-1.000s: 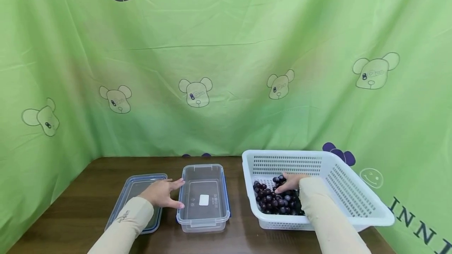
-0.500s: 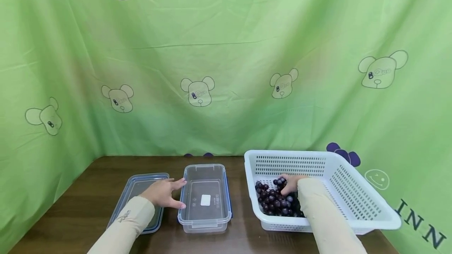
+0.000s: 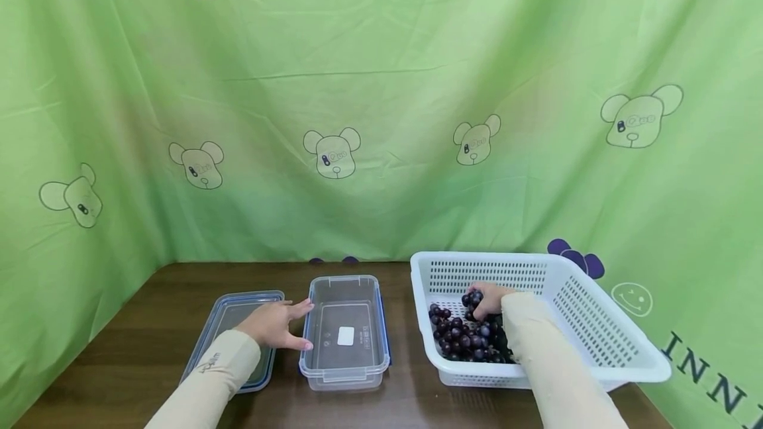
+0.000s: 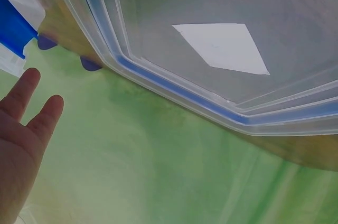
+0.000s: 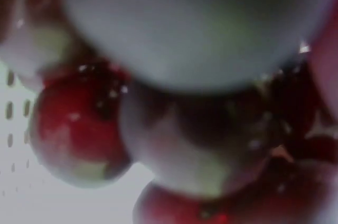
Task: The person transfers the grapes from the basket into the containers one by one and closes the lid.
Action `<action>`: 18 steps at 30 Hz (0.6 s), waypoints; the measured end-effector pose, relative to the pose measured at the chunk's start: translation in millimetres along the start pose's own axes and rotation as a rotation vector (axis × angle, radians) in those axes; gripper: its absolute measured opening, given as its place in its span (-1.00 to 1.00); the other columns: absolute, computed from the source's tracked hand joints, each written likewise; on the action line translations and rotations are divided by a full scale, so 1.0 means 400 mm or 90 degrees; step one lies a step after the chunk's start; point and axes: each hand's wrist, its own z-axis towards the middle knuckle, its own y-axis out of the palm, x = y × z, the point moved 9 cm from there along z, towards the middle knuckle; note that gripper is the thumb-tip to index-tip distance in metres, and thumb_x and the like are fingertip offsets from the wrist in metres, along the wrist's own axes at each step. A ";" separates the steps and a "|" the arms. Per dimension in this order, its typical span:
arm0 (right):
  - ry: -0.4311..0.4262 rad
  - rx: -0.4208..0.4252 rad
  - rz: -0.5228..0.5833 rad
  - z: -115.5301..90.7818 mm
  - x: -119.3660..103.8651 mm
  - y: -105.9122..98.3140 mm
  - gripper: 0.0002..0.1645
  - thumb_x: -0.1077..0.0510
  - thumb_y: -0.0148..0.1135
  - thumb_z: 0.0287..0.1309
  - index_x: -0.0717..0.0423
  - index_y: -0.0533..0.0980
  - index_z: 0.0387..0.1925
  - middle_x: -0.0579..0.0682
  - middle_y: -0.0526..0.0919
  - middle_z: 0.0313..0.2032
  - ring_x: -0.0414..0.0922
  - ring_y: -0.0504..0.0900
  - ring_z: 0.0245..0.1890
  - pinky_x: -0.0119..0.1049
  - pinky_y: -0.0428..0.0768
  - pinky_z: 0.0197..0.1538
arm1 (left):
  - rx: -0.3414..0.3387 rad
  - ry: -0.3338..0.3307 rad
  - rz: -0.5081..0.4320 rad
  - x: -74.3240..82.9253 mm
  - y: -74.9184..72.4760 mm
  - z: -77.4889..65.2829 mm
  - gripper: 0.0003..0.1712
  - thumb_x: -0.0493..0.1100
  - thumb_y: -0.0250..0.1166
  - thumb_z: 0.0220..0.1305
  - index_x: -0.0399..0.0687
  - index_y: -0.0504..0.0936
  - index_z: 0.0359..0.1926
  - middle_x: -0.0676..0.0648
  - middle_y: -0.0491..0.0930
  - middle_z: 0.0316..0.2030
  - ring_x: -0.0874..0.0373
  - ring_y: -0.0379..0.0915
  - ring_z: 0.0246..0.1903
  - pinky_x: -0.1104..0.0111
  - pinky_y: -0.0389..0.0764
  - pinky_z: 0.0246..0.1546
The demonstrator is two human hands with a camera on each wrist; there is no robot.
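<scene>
Grapes lie heaped in the basket at lower right, gripped by the right hand, while the relaxed left hand touches the container.

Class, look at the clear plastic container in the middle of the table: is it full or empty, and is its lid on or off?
Empty, lid off. The container shows only a white label on its bare bottom; its lid lies flat beside it.
</scene>
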 end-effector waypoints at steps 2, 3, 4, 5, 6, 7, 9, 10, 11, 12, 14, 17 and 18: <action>0.045 0.021 -0.011 -0.058 -0.094 -0.041 -0.36 0.25 0.35 -0.33 0.21 0.43 -0.04 0.25 0.53 -0.17 0.12 0.48 -0.20 -0.07 0.51 -0.14 | -0.002 0.001 0.000 0.002 0.000 -0.001 -0.07 0.22 0.40 0.02 -0.27 0.40 0.29 -0.20 0.43 0.23 -0.37 0.36 0.13 -0.16 0.38 0.11; 0.043 0.032 -0.015 -0.082 -0.132 -0.058 -0.37 0.25 0.32 -0.31 0.24 0.42 -0.03 0.28 0.53 -0.17 0.13 0.48 -0.20 -0.06 0.50 -0.14 | -0.003 0.000 0.000 0.002 -0.001 -0.002 -0.07 0.22 0.40 0.03 -0.26 0.40 0.29 -0.20 0.42 0.24 -0.37 0.35 0.14 -0.17 0.37 0.11; 0.049 0.041 -0.019 -0.098 -0.161 -0.072 -0.37 0.27 0.30 -0.31 0.26 0.41 -0.04 0.31 0.53 -0.18 0.15 0.48 -0.21 -0.06 0.50 -0.14 | -0.002 0.000 -0.001 0.003 -0.002 -0.003 -0.07 0.21 0.40 0.03 -0.26 0.40 0.29 -0.21 0.41 0.24 -0.37 0.35 0.14 -0.17 0.36 0.12; 0.054 0.050 -0.025 -0.110 -0.182 -0.085 -0.38 0.28 0.28 -0.31 0.27 0.40 -0.04 0.32 0.53 -0.19 0.15 0.48 -0.21 -0.07 0.49 -0.15 | -0.002 0.000 -0.002 0.002 -0.003 -0.003 -0.07 0.21 0.40 0.03 -0.26 0.40 0.30 -0.21 0.41 0.24 -0.37 0.35 0.14 -0.17 0.36 0.12; 0.052 0.056 -0.033 -0.119 -0.201 -0.096 -0.40 0.29 0.26 -0.30 0.28 0.39 -0.05 0.32 0.53 -0.20 0.15 0.48 -0.22 -0.08 0.49 -0.16 | -0.002 -0.001 -0.002 0.002 -0.005 -0.003 -0.07 0.21 0.40 0.03 -0.26 0.40 0.30 -0.22 0.40 0.25 -0.37 0.36 0.14 -0.17 0.36 0.12; 0.047 0.064 -0.038 -0.127 -0.216 -0.106 -0.41 0.29 0.25 -0.31 0.29 0.39 -0.07 0.33 0.53 -0.20 0.15 0.48 -0.22 -0.08 0.49 -0.15 | -0.001 0.001 -0.001 0.002 -0.006 -0.002 -0.07 0.22 0.40 0.04 -0.27 0.40 0.30 -0.22 0.40 0.25 -0.34 0.39 0.11 -0.15 0.38 0.11; 0.034 0.071 -0.041 -0.139 -0.241 -0.119 -0.41 0.30 0.23 -0.28 0.33 0.38 -0.06 0.35 0.53 -0.19 0.15 0.48 -0.19 -0.08 0.49 -0.11 | -0.001 0.005 0.000 0.003 -0.007 -0.002 -0.07 0.21 0.40 0.03 -0.27 0.39 0.29 -0.22 0.40 0.24 -0.28 0.47 0.05 -0.11 0.43 0.08; 0.037 0.073 -0.034 -0.140 -0.247 -0.124 -0.40 0.30 0.24 -0.31 0.34 0.39 -0.06 0.34 0.53 -0.18 0.15 0.48 -0.19 -0.07 0.49 -0.10 | -0.002 0.007 0.000 0.003 -0.007 -0.002 -0.07 0.21 0.40 0.03 -0.28 0.39 0.29 -0.23 0.40 0.24 -0.25 0.51 0.01 -0.08 0.46 0.06; 0.034 0.074 -0.031 -0.146 -0.257 -0.129 -0.39 0.30 0.24 -0.32 0.35 0.40 -0.05 0.33 0.53 -0.18 0.14 0.48 -0.19 -0.06 0.48 -0.10 | -0.004 0.008 0.002 0.003 -0.006 -0.002 -0.06 0.21 0.40 0.03 -0.28 0.39 0.30 -0.22 0.41 0.24 -0.21 0.54 -0.03 -0.05 0.48 0.04; 0.029 0.075 -0.023 -0.152 -0.268 -0.134 -0.38 0.29 0.24 -0.31 0.35 0.40 -0.04 0.33 0.53 -0.17 0.14 0.48 -0.19 -0.06 0.48 -0.09 | -0.006 0.009 0.001 0.003 -0.004 -0.001 -0.06 0.21 0.41 0.03 -0.29 0.39 0.30 -0.22 0.41 0.24 -0.19 0.56 -0.06 -0.03 0.49 0.03; 0.016 0.077 0.009 -0.163 -0.286 -0.141 -0.36 0.29 0.23 -0.29 0.38 0.38 -0.01 0.31 0.51 -0.18 0.12 0.47 -0.20 -0.08 0.47 -0.10 | -0.012 0.008 -0.001 0.002 0.001 -0.001 -0.06 0.21 0.40 0.04 -0.29 0.38 0.30 -0.21 0.41 0.24 -0.17 0.57 -0.07 -0.01 0.51 0.02; 0.000 0.088 0.059 -0.176 -0.309 -0.148 -0.32 0.30 0.22 -0.26 0.38 0.34 0.04 0.30 0.49 -0.17 0.08 0.46 -0.21 -0.16 0.45 -0.14 | -0.020 0.000 -0.007 0.000 0.008 0.000 -0.04 0.22 0.40 0.04 -0.28 0.36 0.32 -0.20 0.41 0.25 -0.19 0.54 -0.02 -0.02 0.50 0.03; -0.002 0.096 0.082 -0.179 -0.314 -0.148 -0.31 0.31 0.22 -0.26 0.38 0.34 0.06 0.30 0.48 -0.16 0.08 0.46 -0.21 -0.17 0.45 -0.14 | -0.022 -0.004 -0.010 -0.001 0.010 -0.001 -0.04 0.23 0.40 0.04 -0.27 0.36 0.32 -0.20 0.40 0.25 -0.20 0.53 0.00 -0.02 0.49 0.05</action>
